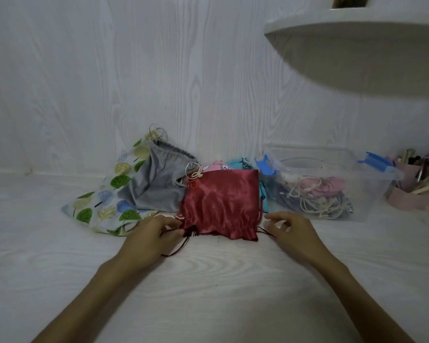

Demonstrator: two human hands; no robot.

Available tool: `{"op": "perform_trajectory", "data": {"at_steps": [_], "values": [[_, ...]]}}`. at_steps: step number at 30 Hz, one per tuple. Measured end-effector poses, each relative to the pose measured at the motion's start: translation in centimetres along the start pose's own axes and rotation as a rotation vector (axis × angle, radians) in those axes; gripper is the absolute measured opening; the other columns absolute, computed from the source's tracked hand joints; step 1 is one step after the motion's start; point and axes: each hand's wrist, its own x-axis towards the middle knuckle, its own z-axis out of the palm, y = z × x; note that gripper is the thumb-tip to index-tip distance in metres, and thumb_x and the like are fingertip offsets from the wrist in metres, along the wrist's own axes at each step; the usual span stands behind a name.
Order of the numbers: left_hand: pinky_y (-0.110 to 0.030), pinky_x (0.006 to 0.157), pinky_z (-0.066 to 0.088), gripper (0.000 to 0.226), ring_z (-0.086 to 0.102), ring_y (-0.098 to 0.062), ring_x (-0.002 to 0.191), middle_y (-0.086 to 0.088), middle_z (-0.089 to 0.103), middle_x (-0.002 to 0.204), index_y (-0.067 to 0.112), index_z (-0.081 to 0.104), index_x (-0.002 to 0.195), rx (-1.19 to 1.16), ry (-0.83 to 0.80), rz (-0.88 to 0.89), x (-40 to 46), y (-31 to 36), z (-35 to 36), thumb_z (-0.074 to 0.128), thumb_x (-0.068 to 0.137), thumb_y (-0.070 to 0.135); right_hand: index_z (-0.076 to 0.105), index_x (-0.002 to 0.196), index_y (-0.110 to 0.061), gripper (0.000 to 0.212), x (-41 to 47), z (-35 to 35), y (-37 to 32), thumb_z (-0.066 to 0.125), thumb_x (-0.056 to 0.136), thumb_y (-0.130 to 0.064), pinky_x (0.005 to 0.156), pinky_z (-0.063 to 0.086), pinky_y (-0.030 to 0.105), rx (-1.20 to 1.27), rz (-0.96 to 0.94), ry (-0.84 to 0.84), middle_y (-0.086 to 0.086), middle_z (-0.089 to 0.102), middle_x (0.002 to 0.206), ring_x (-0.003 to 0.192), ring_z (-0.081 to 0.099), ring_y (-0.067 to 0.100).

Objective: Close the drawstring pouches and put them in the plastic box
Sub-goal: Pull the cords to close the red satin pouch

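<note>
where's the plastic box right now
In the head view the clear plastic box sits on the right side of the white table against the wall, just right of the red satin pouch and left of a pink pen holder.

A home corner: wood-grain wall (109, 70), pen holder (411, 184) (pink)

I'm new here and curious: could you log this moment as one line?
step: closing red satin pouch | left hand: pinches cord | right hand: pinches cord | plastic box: open, holds pouches
</note>
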Motion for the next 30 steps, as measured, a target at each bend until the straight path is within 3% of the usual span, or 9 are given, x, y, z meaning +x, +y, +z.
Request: {"op": "perform_trajectory", "data": {"at_steps": [2,5,8,11,15,18,24,28,30], "values": [[-0.024,0.072,0.047,0.035,0.059,-0.005,0.087,0.014,0.064,0.094,0.038,0.066,0.109,0.060,0.010,-0.009,0.0,0.1,0.4,0.065,0.078,0.054,0.067,0.110,-0.029,0.028,-0.2,0.7,0.2,0.067,0.083,-0.038,0.065,0.038,0.018,-0.132,0.002,-0.039,-0.009,0.062,0.102,0.076,0.052,0.001],[-0.021,0.062,0.043,0.035,0.058,-0.002,0.078,0.015,0.063,0.086,0.045,0.058,0.110,0.073,0.029,-0.077,-0.1,0.7,-0.3,0.070,0.077,0.047,0.072,0.101,-0.029,0.020,-0.5,1.2,0.3,0.068,0.083,-0.037,0.073,0.041,0.021,-0.224,-0.027,-0.036,-0.014,0.060,0.095,0.092,0.058,0.005],[-0.023,0.059,0.043,0.011,0.061,-0.002,0.075,0.017,0.066,0.076,0.035,0.070,0.094,0.182,0.035,-0.128,-0.1,0.3,-1.2,0.067,0.083,0.033,0.075,0.090,-0.028,0.011,-0.6,0.5,0.7,0.069,0.083,-0.033,0.062,0.037,0.017,-0.206,-0.056,0.013,-0.017,0.061,0.084,0.078,0.057,0.002],[-0.026,0.061,0.048,0.013,0.063,-0.003,0.072,0.015,0.069,0.074,0.031,0.069,0.077,0.233,0.074,-0.178,-0.2,-0.5,-2.4,0.060,0.086,0.031,0.077,0.088,-0.023,0.009,-0.8,-0.6,0.9,0.070,0.083,-0.027,0.053,0.033,0.011,-0.095,-0.051,0.014,-0.021,0.061,0.066,0.058,0.053,-0.002],[-0.029,0.071,0.051,0.027,0.060,0.000,0.074,0.018,0.066,0.076,0.031,0.066,0.076,0.035,0.066,-0.111,-0.9,0.8,-2.6,0.059,0.081,0.057,0.073,0.077,-0.031,0.012,-0.9,-1.1,0.9,0.070,0.084,-0.022,0.053,0.040,0.010,0.029,-0.062,-0.093,-0.019,0.065,0.056,0.052,0.053,-0.004],[-0.024,0.067,0.046,0.043,0.056,-0.003,0.080,0.018,0.061,0.085,0.033,0.060,0.083,0.158,-0.101,-0.014,-1.7,2.5,-1.2,0.060,0.067,0.074,0.073,0.078,-0.026,0.010,-1.0,-1.3,1.0,0.069,0.084,-0.021,0.056,0.041,0.007,0.050,-0.062,-0.077,-0.013,0.067,0.061,0.054,0.055,-0.006],[-0.030,0.062,0.039,0.016,0.059,-0.016,0.081,0.007,0.066,0.088,0.023,0.065,0.086,0.556,0.115,0.114,-1.1,1.4,-1.6,0.056,0.089,0.036,0.074,0.077,-0.032,0.006,-1.3,-2.8,2.4,0.072,0.081,-0.028,0.053,0.036,0.020,-0.089,-0.067,-0.056,-0.025,0.060,0.051,0.052,0.053,-0.004],[-0.017,0.039,0.012,0.033,0.053,-0.023,0.034,-0.002,0.054,0.042,0.015,0.059,0.049,0.893,0.062,0.144,-1.0,0.5,-3.0,0.091,0.040,0.012,0.074,0.076,-0.035,0.005,-1.6,-3.2,3.0,0.074,0.079,-0.032,0.054,0.038,0.022,-0.224,-0.092,0.001,-0.014,0.068,0.065,0.058,0.055,0.005],[-0.021,0.036,0.026,0.028,0.057,-0.024,0.037,-0.005,0.059,0.045,0.013,0.063,0.053,0.982,0.028,0.086,-1.0,-0.7,-3.6,0.089,0.045,0.008,0.075,0.076,-0.032,0.005,-1.6,-3.3,3.1,0.072,0.080,-0.031,0.052,0.035,0.021,-0.267,-0.069,0.037,-0.013,0.066,0.060,0.056,0.054,0.003]]}}
